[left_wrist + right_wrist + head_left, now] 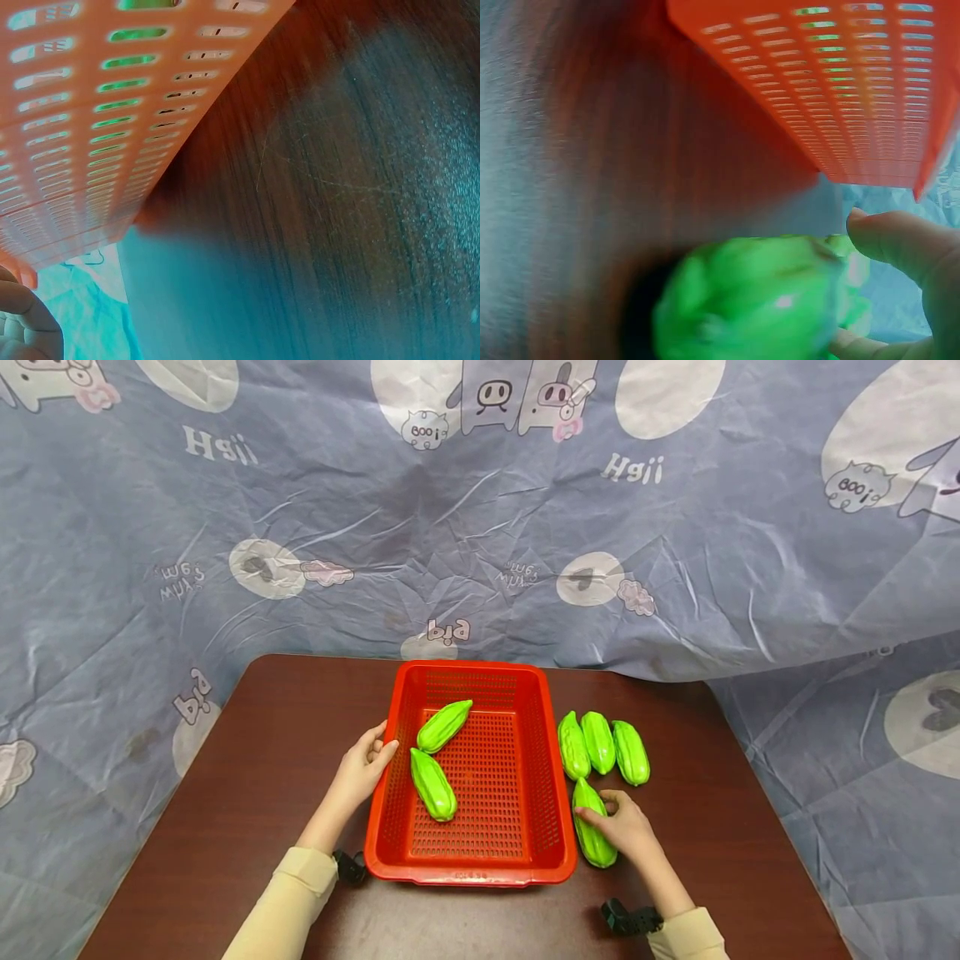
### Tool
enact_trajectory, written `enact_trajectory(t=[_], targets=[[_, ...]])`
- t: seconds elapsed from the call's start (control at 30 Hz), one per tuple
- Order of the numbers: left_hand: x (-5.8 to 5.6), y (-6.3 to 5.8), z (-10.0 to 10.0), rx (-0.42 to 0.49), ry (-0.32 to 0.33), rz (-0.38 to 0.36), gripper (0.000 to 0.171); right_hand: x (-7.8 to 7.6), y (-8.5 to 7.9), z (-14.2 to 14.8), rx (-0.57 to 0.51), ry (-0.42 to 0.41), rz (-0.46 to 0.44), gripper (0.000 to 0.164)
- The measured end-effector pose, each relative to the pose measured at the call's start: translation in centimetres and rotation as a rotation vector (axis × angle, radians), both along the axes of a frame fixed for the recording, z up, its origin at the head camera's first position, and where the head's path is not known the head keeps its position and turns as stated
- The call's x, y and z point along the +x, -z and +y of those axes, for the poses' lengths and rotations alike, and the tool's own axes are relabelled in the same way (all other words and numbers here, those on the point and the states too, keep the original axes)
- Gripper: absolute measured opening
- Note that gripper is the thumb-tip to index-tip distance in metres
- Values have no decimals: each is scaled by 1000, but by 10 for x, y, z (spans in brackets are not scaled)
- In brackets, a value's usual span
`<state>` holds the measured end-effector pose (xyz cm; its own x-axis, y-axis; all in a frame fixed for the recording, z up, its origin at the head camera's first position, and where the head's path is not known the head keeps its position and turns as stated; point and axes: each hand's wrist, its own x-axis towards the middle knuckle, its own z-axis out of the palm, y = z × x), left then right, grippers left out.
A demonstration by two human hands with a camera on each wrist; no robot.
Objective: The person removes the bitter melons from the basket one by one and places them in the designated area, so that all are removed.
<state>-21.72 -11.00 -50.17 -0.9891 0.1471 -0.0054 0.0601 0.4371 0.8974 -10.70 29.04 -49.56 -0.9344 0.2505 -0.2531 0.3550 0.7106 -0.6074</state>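
Observation:
A red slotted basket (542, 727) sits mid-table with two green ridged gourds inside: one (444, 725) toward the far left, one (433, 784) lower left. My left hand (369, 760) rests against the basket's left rim, fingers fairly straight. My right hand (621, 822) curls over a green gourd (592, 835) lying just right of the basket; in the right wrist view that gourd (750, 307) fills the bottom, with my fingers (900, 240) around it. Three more gourds (602, 745) lie side by side beyond it. The left wrist view shows the basket wall (90, 127).
The brown wooden table (262, 760) has rounded far corners. A blue cartoon-print cloth (480, 527) hangs behind and drapes around it. Black wrist straps (628, 918) sit on both forearms near the front edge.

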Motion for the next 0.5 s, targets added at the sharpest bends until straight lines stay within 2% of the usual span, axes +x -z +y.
enact_trajectory(t=[0.23,0.5], targets=[[0,1,0,-8,-6,5,57,-6,-28,-1,-40,10,-15,75],[-1,0,0,-4,-4,6,56,-18,-65,-17,-64,-5,66,74]])
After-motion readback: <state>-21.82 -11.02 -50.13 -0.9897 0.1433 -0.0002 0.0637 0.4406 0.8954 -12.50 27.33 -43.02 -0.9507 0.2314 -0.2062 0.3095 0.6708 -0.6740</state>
